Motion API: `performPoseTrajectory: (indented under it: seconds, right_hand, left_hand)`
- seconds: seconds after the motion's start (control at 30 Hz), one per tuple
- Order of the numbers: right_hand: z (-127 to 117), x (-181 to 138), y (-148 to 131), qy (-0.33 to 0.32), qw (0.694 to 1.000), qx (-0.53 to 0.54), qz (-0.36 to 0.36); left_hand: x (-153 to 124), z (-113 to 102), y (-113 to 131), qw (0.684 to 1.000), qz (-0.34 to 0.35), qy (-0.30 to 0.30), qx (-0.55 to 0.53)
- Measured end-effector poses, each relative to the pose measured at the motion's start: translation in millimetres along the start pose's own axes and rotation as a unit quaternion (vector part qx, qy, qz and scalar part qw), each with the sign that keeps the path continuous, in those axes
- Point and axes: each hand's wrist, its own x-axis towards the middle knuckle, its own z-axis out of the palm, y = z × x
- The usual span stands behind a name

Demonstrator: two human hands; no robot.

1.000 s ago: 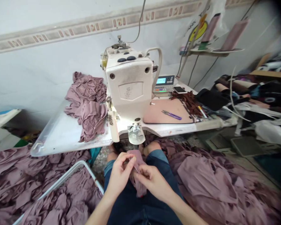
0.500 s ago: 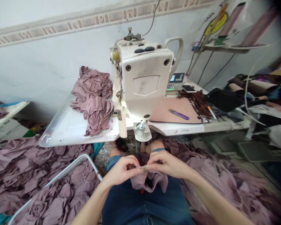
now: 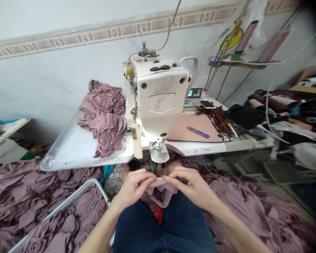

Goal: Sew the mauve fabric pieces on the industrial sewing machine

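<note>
A mauve piece of fabric (image 3: pixel 162 193) hangs above my lap, its upper edge stretched between my two hands. My left hand (image 3: pixel 135 186) pinches that edge on the left between thumb and fingers. On the other side, my right hand (image 3: pixel 188 182) pinches the same edge, a short gap away. Just beyond my hands stands a white sewing machine (image 3: pixel 160 95), its shiny metal plate (image 3: pixel 158 151) jutting toward me. Something red shows beneath the cloth, partly covered by it.
Mauve cloth is heaped on the table's left (image 3: pixel 105 119). A basket (image 3: pixel 91 182) of similar pieces stands at lower left, and more piles lie on both sides. Purple thread snips (image 3: pixel 198 132) rest on a tan mat (image 3: pixel 173 128). Thread cones (image 3: pixel 275 45) stand upper right.
My hands have moved slightly apart, drawing the fabric's edge straight and up a little toward the machine. More of the red thing shows below. The camera view has shifted slightly.
</note>
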Motion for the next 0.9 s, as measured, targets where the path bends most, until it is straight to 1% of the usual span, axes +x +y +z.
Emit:
performPoseTrajectory:
  seconds: [0.1,0.17,0.27,0.4,0.53,0.63,0.77,0.9]
  right_hand:
    - [-3,2,-12,0.022,1.0,-0.009,-0.021]
    - [-6,5,-19,0.042,0.999,-0.009,-0.031]
    - [-8,12,-22,0.074,0.997,-0.002,-0.026]
    - [-8,24,-15,0.11,0.994,0.02,0.001]
    - [-7,33,-7,0.102,0.988,0.1,0.054]
    - [-9,38,-2,0.105,0.984,0.128,0.063]
    - [-11,47,6,0.133,0.982,0.127,0.05]
    - [-15,57,14,0.145,0.978,0.136,0.058]
  left_hand:
    - [4,-4,5,1.0,0.022,0.013,0.01]
    - [8,-7,9,1.0,0.009,0.024,-0.011]
    - [19,-12,15,0.997,-0.023,0.031,-0.063]
    - [31,-12,18,0.994,-0.042,0.051,-0.084]
    - [37,-8,19,0.987,-0.087,0.102,-0.084]
    - [43,-7,21,0.979,-0.11,0.143,-0.097]
    - [55,-6,23,0.972,-0.089,0.19,-0.103]
    - [68,-2,15,0.967,-0.072,0.216,-0.118]
